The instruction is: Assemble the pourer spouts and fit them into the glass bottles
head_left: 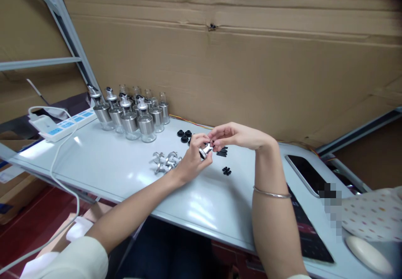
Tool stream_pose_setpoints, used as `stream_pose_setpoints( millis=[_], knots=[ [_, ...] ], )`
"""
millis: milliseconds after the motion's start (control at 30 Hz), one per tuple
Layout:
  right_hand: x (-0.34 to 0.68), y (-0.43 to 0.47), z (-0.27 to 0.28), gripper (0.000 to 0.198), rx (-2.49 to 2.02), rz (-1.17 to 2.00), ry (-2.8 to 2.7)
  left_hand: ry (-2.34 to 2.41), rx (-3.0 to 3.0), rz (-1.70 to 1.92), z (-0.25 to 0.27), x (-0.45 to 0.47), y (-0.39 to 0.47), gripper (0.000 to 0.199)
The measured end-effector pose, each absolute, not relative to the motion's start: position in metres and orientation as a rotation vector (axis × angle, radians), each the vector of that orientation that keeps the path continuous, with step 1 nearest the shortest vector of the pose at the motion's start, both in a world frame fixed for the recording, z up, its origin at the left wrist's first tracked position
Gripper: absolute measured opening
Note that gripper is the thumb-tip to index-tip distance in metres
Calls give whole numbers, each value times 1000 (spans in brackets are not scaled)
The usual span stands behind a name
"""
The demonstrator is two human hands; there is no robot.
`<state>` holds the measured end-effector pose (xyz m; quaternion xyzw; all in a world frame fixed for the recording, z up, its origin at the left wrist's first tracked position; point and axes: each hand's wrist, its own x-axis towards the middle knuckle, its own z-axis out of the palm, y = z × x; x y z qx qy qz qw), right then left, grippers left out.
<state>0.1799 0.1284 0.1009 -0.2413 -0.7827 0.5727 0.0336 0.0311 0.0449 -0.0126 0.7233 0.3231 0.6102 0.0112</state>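
Observation:
My left hand [197,155] is closed around a silver pourer cap [206,150] above the middle of the table. Fingertips of my right hand [230,136] are pinched at the tip of that cap, on what looks like a small dark part [212,143], mostly hidden by the fingers. Loose silver pourer caps [165,161] lie in a pile left of my left hand. Behind the hands sit round black stoppers [184,136], partly covered. Thin black strips [222,151] lie beneath my right hand, with a cluster of small black pieces [226,171] nearer to me.
Glass bottles with steel sleeves [146,125] stand at the back left, several topped with pourers. A white power strip [67,124] with a cable lies at the left edge. On the right are a phone [306,174], a dark flat panel [309,228] and a white mouse-shaped object [368,254].

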Motion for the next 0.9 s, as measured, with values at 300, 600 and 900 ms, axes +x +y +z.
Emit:
stream_pose_setpoints(
  millis=[300,600,900],
  knots=[
    [178,134,94,24,-740,1653,-2392,888,2109,1987,-13,34,41,46],
    [171,129,97,22,-761,1566,-2486,945,2196,1972,-15,32,46,53],
    [164,116,104,25,-781,1549,-2545,1002,2246,1995,-11,29,45,48]
  ],
)
